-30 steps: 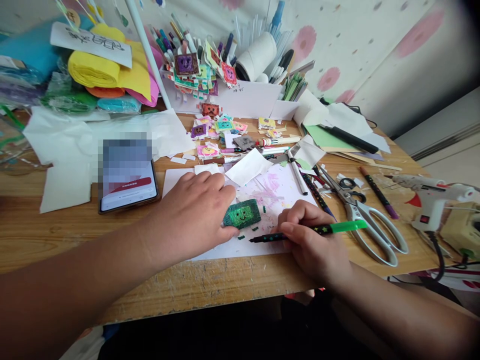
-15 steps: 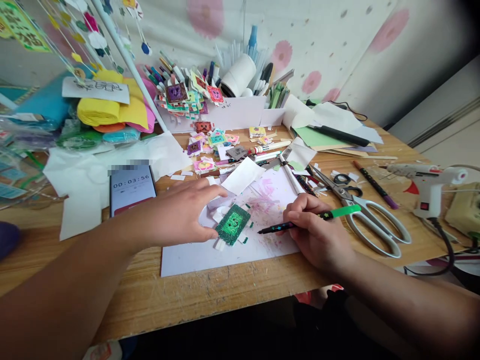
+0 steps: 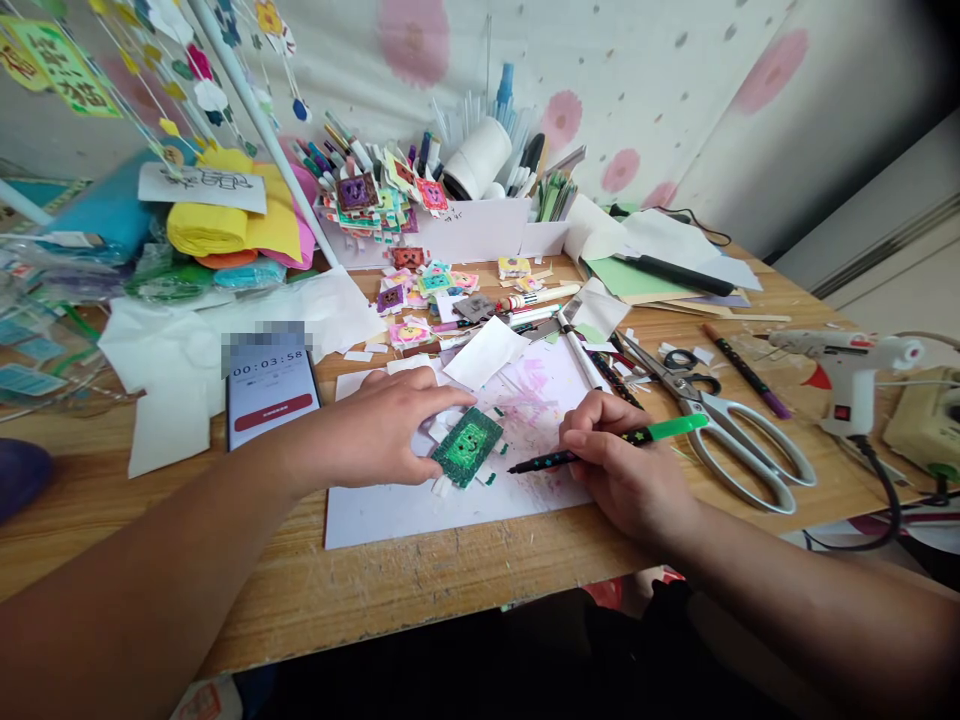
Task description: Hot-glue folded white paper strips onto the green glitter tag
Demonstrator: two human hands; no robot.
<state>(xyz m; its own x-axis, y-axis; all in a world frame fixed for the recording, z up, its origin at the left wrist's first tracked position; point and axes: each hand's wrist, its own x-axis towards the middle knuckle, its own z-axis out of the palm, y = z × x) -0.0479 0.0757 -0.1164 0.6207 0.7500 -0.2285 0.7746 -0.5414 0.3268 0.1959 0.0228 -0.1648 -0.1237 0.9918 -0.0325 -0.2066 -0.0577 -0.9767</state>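
Observation:
My left hand (image 3: pixel 379 430) lies at the left edge of a small green paper card (image 3: pixel 469 447) with a smiling face. Its thumb and index finger are spread apart, and the thumb tip meets the card's edge. White and green paper tabs stick out around the card, which rests on a white sheet (image 3: pixel 375 518) marked with pink and purple scribbles. Closed in a writing grip, my right hand (image 3: pixel 630 470) holds a black marker pen (image 3: pixel 546 461) with a green end. The pen's tip points left, a little right of the card and apart from it.
A phone (image 3: pixel 270 390) running a timer lies left. Right of my right hand are large scissors (image 3: pixel 739 440), a purple-ended marker (image 3: pixel 750 372) and a glue gun (image 3: pixel 855 375). Small coloured cards (image 3: pixel 435 280), pens and paper scraps lie behind, before a white pen box (image 3: pixel 480 232).
The view has shifted slightly. My left index finger reaches closer along the card's upper left edge. The marker stays in my right hand, and its tip is slightly nearer the card.

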